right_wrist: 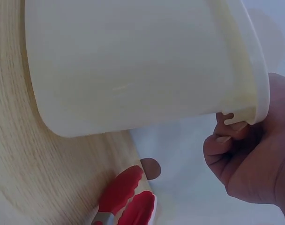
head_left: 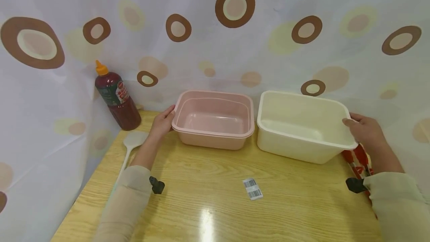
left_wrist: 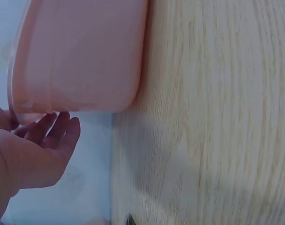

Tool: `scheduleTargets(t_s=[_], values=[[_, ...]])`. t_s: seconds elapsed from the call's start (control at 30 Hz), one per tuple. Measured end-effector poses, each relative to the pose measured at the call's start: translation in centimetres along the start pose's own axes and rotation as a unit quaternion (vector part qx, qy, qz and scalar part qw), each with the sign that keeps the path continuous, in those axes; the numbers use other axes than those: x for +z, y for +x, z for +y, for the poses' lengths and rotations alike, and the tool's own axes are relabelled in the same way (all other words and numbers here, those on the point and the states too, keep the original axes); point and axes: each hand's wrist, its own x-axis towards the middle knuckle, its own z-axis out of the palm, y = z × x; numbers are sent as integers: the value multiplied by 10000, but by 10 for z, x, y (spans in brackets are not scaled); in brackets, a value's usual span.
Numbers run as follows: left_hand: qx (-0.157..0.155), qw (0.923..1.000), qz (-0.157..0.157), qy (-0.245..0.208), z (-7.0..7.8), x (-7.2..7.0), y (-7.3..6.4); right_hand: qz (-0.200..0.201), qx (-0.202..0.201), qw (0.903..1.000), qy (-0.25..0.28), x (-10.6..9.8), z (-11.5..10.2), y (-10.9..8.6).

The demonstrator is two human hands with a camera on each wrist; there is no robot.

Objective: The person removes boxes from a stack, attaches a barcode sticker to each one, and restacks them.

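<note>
My left hand point(head_left: 163, 122) holds the left end of a pink plastic basin point(head_left: 211, 141), its fingers point(left_wrist: 63, 129) tucked beneath the rim. A second rim line shows just under the basin's top edge. On the right, my right hand point(head_left: 367, 130) grips the right-end rim of a deeper cream plastic bin point(head_left: 292, 148). The thumb lies over that rim, and the curled fingers point(right_wrist: 224, 136) sit under it. Both containers rest upright on the wooden table point(head_left: 201, 178), side by side with a narrow gap, and their insides show nothing in them.
A dark red sauce bottle point(head_left: 117, 100) with an orange cap stands at the back left. Near it lies a white ladle point(head_left: 134, 139), its handle partly under the left sleeve. Red-tipped tongs point(right_wrist: 121, 190) lie right of the bin. A barcode label point(head_left: 252, 189) is on the table; patterned sheeting point(head_left: 201, 66) hangs behind.
</note>
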Motion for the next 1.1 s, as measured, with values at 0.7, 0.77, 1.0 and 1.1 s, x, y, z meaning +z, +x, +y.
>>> scheduleTargets(t_s=[0.7, 0.77, 1.0, 1.1], values=[[648, 9926, 860, 566, -2, 17, -7, 400, 354, 9981, -320, 9, 0, 26], [670, 9923, 885, 554, -2, 18, -8, 398, 422, 9980, -239, 9, 0, 28], [805, 9884, 1095, 671, -3, 23, -7, 394, 542, 9976, -188, 10, 2, 25], [822, 9869, 1174, 744, -2, 26, -6, 297, 480, 9978, -346, 9, 5, 23]])
